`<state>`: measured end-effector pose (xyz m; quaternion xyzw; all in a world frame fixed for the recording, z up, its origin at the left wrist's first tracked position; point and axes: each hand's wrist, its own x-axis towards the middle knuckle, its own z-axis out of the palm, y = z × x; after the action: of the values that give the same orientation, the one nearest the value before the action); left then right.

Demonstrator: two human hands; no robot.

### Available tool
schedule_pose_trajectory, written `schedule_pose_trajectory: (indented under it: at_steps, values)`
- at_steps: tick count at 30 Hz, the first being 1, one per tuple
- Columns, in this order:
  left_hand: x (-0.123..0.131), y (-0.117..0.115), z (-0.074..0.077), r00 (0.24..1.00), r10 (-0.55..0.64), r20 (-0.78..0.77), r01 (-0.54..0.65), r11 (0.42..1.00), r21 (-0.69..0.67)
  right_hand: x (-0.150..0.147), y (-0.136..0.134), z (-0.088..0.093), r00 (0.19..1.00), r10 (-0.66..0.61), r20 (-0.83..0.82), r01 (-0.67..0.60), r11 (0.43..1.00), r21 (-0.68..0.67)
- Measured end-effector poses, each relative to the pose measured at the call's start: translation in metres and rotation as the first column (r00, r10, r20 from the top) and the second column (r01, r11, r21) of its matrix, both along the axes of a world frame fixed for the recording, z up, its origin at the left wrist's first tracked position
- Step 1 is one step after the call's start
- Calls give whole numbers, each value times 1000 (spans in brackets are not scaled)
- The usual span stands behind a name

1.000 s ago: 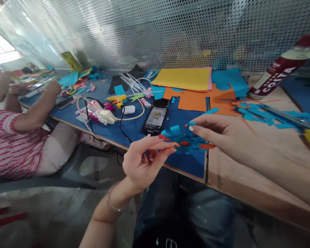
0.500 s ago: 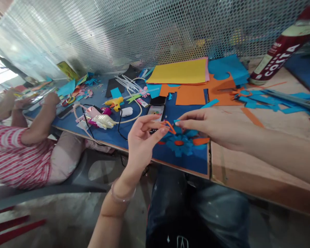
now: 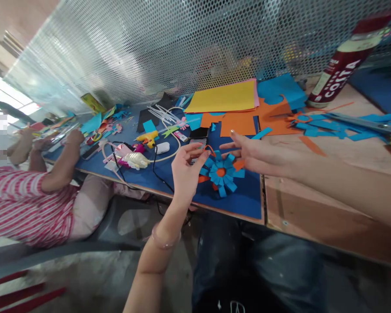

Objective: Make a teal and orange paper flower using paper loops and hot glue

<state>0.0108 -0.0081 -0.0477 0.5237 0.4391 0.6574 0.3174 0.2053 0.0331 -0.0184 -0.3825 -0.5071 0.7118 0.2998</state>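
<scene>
Between thumb and fingers, my left hand (image 3: 189, 169) pinches a narrow folded orange paper strip (image 3: 210, 149). Just right of it is a blue paper flower (image 3: 222, 171) with looped petals, an orange centre and orange pieces showing at its sides. My right hand (image 3: 247, 152) is beside the flower with its fingers spread and nothing held in them; whether a fingertip touches the petals I cannot tell. Behind my left hand a phone (image 3: 198, 134) lies partly hidden.
Yellow sheets (image 3: 223, 96) and orange paper (image 3: 237, 124) lie at the back by a perforated metal panel (image 3: 182, 48). Scissors (image 3: 368, 122) rest on blue scraps at right, near a tilted-looking bottle (image 3: 340, 65). A yellow glue gun (image 3: 147, 138) is at left. Another person (image 3: 22, 195) sits farther left.
My right hand has opened and drawn back slightly from the flower, whose petals now show more fully. My left hand still pinches the orange strip. The whole view has shifted a little.
</scene>
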Motion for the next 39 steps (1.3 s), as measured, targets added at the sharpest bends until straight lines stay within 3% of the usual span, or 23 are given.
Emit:
schedule_pose_trajectory:
  at_steps: [8,12,16,20,24,27,33,39]
  values:
    - [5,-2,0,996,84,-2,-84,995,44,-1,-23,-15,993,-33,110,11,980,198]
    - [3,-13,5,998,61,-17,-59,993,98,-2,-32,-12,989,-90,116,40,927,373]
    - [0,-34,17,997,-3,-82,25,964,264,2,-45,-2,981,-143,135,32,792,610]
    - [-1,-54,31,981,-1,-193,92,879,468,4,-60,11,990,-119,81,4,587,810]
    - [-4,-67,39,963,51,-266,98,851,516,4,-67,22,992,-70,100,-61,427,902]
    - [-7,-71,39,950,93,-299,87,839,537,3,-70,27,986,-67,154,-119,365,923]
    - [-9,-70,38,925,130,-356,77,855,513,0,-79,23,972,-142,189,-128,356,926]
    - [-11,-72,40,924,50,-380,149,867,475,0,-85,21,960,-186,210,-177,178,968]
